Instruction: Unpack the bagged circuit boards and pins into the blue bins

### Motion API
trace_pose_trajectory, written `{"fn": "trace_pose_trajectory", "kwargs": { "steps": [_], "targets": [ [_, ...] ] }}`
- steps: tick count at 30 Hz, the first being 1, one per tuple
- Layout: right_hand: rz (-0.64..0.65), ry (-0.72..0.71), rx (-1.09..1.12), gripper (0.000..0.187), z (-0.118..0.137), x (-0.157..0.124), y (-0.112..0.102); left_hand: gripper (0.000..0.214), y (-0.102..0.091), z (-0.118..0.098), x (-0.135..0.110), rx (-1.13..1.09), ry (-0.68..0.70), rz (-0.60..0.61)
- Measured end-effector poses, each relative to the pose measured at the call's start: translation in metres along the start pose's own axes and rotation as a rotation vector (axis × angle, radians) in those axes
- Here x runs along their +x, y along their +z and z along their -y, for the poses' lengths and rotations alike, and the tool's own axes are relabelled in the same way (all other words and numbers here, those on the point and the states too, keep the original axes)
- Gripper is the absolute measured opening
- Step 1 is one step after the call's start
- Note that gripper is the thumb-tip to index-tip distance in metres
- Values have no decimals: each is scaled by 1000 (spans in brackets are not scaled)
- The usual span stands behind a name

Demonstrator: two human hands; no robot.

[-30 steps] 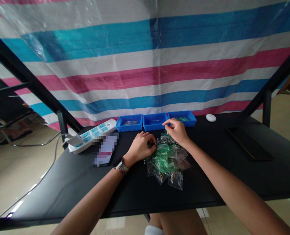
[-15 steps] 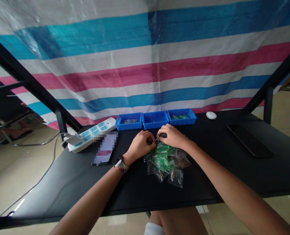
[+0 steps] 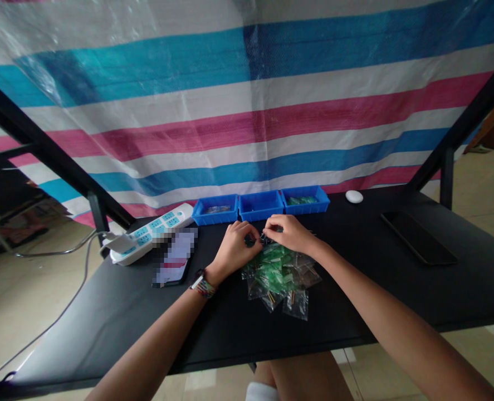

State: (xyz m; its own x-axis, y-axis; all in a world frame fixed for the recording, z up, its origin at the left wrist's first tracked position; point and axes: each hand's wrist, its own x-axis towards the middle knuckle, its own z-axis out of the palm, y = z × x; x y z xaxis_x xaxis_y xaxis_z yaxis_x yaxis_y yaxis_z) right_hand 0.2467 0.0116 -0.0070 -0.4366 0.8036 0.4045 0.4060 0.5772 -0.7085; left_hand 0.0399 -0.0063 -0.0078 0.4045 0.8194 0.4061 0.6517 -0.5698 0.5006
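On the black table (image 3: 104, 323), places counted from the heap of small clear bags (image 3: 279, 276):

Heap of small clear bags: lies at the table's middle; many of the bags show green pieces inside, a few at the near edge show small dark or brownish ones.

Left hand (image 3: 233, 249): sits at the far left edge of the heap, fingers curled in, tips pinched on a small dark object (image 3: 257, 240) that lies between the two hands.

Right hand (image 3: 288, 233): sits at the far edge of the heap, just right of the left hand, fingers bent, thumb and forefinger closed toward the same small dark object; the fingertips of both hands nearly meet.

Small dark object: too small and blurred to name; it may be a bag's contents or a little part, held just above the heap's far edge.

Woven wristband (image 3: 204, 286): on the left wrist, left of the heap and nearer the viewer.

Three blue trays (image 3: 260, 206): in a row just beyond the heap, against the striped tarpaulin (image 3: 247, 111); the right tray holds green pieces, the left one some clear bags.

Phone (image 3: 174, 262): left of the heap, screen blurred.

White power strip (image 3: 150, 232): further left and beyond the phone, with a plug in its near end.

White round object (image 3: 354, 196): beyond and right of the heap.

Dark flat slab (image 3: 417, 245): well to the right of the heap.
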Motion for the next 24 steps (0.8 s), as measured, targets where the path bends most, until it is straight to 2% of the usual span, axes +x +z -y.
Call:
{"fn": "trace_pose_trajectory", "kwargs": {
  "steps": [2, 5, 8, 10, 17, 24],
  "targets": [
    [-1, 34, 59, 20, -1, -1, 0, 4, -1, 0, 0, -85, -37, -18],
    [-36, 64, 136, 14, -1, -1, -1, 3, -2, 2, 2, -369, -144, -51],
    [-107, 52, 154, 9, 0, -2, -2, 14, -5, 4, 3, -688, -256, -36],
    [-151, 34, 158, 9, 0, -2, -2, 19, -5, 5, 3, -822, -308, -21],
    [-202, -12, 162, 11, 0, -3, 0, 39, -6, 8, 2, -867, -385, -10],
    [-225, 2, 162, 11, -1, -2, 4, 32, -6, 8, 3, -842, -385, -13]
  ]
}}
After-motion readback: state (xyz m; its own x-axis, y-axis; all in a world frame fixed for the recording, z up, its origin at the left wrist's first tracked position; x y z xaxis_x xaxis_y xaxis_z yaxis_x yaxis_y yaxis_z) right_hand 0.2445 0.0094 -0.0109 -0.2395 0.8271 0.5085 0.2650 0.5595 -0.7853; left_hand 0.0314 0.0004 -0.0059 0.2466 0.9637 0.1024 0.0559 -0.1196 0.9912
